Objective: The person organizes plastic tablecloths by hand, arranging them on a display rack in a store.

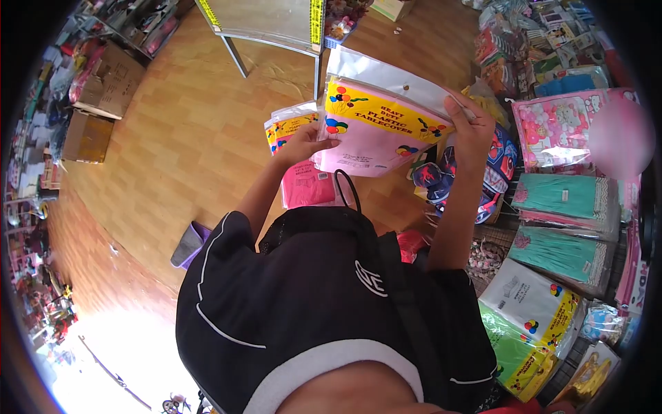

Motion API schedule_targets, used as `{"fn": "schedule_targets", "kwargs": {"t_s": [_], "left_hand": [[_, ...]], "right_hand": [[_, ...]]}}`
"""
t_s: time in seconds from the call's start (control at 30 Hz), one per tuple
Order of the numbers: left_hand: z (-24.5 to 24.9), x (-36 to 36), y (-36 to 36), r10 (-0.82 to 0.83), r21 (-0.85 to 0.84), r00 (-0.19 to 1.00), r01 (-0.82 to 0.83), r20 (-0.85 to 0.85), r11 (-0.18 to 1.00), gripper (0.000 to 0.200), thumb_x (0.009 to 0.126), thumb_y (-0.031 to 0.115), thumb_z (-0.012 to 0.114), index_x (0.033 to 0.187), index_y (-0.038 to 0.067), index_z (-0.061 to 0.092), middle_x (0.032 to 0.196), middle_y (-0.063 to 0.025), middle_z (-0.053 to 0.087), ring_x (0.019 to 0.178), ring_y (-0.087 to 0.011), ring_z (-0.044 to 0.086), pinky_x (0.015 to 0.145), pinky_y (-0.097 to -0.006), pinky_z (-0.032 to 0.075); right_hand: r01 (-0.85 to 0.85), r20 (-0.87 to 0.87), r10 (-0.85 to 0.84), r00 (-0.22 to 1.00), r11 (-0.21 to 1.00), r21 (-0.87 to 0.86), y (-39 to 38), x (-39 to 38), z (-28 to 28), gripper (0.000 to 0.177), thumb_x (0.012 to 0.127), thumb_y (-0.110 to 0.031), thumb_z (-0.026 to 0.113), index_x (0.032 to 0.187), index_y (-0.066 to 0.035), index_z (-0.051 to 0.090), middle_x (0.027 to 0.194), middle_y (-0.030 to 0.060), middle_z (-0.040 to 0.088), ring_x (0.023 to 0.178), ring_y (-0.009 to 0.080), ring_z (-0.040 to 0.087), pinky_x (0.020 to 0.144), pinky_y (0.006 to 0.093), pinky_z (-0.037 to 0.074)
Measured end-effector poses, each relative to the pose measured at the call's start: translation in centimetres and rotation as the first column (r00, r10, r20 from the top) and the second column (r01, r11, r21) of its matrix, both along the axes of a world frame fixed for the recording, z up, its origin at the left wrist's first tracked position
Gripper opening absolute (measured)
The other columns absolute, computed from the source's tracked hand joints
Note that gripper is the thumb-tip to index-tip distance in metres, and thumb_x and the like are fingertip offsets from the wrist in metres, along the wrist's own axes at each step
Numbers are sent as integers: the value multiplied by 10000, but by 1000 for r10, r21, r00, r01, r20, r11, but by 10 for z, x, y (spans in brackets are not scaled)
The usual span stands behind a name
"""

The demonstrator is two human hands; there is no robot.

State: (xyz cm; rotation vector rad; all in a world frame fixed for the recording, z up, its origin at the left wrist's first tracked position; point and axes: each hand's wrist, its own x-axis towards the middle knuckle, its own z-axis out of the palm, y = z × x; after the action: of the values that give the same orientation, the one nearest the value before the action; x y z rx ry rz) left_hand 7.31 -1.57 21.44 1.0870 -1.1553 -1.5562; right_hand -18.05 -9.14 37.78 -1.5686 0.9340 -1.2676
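Note:
A light pink plastic tablecover packet with a yellow, balloon-printed header is held up in front of me, tilted. My left hand is closed at its lower left edge, the thumb lying over the front. At the upper right corner, my right hand pinches the clear top flap with the thumb in front. Behind and below the left hand shows a hot pink tablecover packet, its yellow header partly covered by the hand and the light pink packet.
On my right, a rack holds green packets, a white tablecover packet and a lime green one. Blue-red patterned bags hang beside my right forearm. A metal-legged table stands ahead. Cardboard boxes sit left.

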Motion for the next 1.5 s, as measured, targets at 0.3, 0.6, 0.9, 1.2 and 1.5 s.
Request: {"fn": "schedule_targets", "kwargs": {"t_s": [0.3,0.6,0.9,1.2,1.5], "left_hand": [[10,5,13,32,-27,997,-34,-66,999,260,781,2,566,1038,-4,523,1012,-59,576,912,-124,557,836,-254,423],[23,14,9,1,-22,1000,-1,-23,1000,394,778,95,606,1131,1,460,1078,-61,536,1050,-131,473,900,-272,348],[211,10,-4,675,-864,643,-42,361,502,630,687,199,684,1224,58,386,1248,-130,405,1211,-250,321,1014,-388,187],[231,-86,-49,333,-743,693,444,639,502,239,731,182,621,941,79,570,848,-62,598,861,-241,533,852,-370,333],[227,-273,-36,-293,-802,794,584,532,127,58,740,102,565,769,59,538,729,-54,560,710,-224,532,695,-323,342]], "right_hand": [[-84,-64,80,995,994,-63,2,12,12,209,787,-85,590,965,22,608,886,64,619,768,74,536,703,181,419],[-124,-107,106,989,978,-170,6,18,32,217,793,-82,579,985,16,601,919,75,619,783,65,537,702,176,415],[-118,-191,63,980,950,-290,29,22,58,200,816,-74,544,991,8,599,886,47,620,707,35,500,628,152,392],[133,-120,-161,980,968,-212,59,-50,48,199,830,-61,517,1001,4,595,837,20,601,677,31,464,594,153,370],[696,-261,-770,583,638,-328,195,-165,68,197,791,-19,549,981,-4,598,931,95,617,842,103,559,731,224,440]]}}
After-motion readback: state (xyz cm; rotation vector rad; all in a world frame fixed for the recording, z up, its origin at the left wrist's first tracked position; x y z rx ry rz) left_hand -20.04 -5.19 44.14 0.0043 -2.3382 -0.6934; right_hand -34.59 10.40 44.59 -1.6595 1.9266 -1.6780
